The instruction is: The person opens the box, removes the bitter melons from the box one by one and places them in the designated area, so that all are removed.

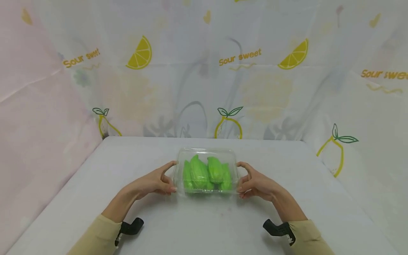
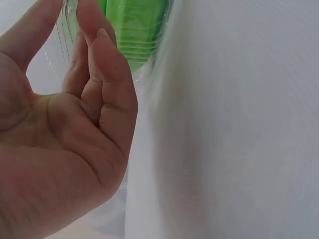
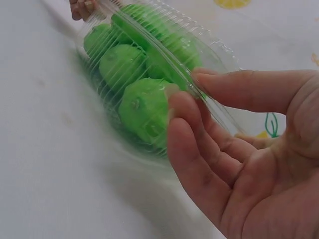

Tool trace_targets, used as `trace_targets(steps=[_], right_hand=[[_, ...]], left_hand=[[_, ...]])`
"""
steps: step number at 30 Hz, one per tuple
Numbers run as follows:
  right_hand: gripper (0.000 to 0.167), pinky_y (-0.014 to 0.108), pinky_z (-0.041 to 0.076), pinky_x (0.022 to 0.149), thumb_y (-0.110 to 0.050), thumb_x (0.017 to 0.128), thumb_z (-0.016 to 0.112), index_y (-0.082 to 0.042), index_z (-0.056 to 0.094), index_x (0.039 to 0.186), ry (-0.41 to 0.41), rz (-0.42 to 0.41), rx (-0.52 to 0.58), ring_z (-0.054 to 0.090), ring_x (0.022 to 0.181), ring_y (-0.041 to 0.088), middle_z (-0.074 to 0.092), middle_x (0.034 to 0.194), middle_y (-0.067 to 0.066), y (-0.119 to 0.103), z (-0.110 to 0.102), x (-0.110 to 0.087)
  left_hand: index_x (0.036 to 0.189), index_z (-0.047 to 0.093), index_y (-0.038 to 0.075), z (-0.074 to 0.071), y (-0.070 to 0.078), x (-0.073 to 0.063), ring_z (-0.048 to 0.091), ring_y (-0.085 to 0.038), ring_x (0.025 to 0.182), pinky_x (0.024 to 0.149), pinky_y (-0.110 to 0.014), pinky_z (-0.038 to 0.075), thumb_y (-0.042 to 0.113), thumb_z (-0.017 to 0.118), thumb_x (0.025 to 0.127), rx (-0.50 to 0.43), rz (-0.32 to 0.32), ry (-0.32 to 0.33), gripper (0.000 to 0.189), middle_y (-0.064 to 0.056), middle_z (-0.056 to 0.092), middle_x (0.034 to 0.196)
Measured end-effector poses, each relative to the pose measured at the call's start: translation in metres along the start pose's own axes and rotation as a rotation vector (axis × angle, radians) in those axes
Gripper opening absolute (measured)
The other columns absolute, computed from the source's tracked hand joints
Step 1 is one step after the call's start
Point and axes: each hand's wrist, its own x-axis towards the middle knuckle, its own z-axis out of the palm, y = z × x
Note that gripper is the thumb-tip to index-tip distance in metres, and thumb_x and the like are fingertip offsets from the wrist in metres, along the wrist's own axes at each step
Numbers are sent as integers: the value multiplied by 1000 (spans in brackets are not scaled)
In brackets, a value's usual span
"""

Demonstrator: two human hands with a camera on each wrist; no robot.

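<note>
A clear plastic clamshell box [image 1: 207, 151] sits in the middle of the head view, its lid down over several bright green, tapered pieces [image 1: 199, 173] that look like vegetables or fruit. My left hand [image 1: 158, 182] pinches the box's left end at the rim, thumb near the front corner and index finger stretched toward the back. At the opposite end, my right hand [image 1: 259, 183] does the same. The right wrist view shows thumb and fingertips squeezing the rim seam, with rounded green ends [image 3: 144, 109] behind the ribbed wall. Only part of the box [image 2: 142, 40] shows in the left wrist view.
A white-covered table [image 1: 204, 226] lies beneath the box. Behind and beside it hangs a pale curtain [image 1: 178, 88] printed with lemons and lettering. Black wrist devices [image 1: 133, 226] protrude from both beige sleeves [image 1: 98, 233].
</note>
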Motion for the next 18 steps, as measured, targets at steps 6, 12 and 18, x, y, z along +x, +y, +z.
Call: trace_targets(steps=[6,12,18], right_hand=[[95,29,57,64,2,83,67,-15,5,154,13,-22,14,64,64,15,63,73,-1,3,-1,1],[92,27,56,61,3,84,64,-12,5,153,2,-56,51,61,60,12,62,72,-2,8,-3,2],[85,27,56,61,4,84,62,-9,10,150,2,-73,88,60,59,12,62,72,-1,10,-5,4]], left_hand=[[160,5,19,2,0,1,69,-17,83,79,-32,58,14,78,85,2,21,14,105,-2,70,80],[160,4,18,3,1,0,70,-18,84,79,-33,58,14,78,85,-2,23,8,105,-2,69,80],[159,4,19,2,0,0,70,-19,85,79,-34,57,14,77,86,-3,26,7,103,-3,70,82]])
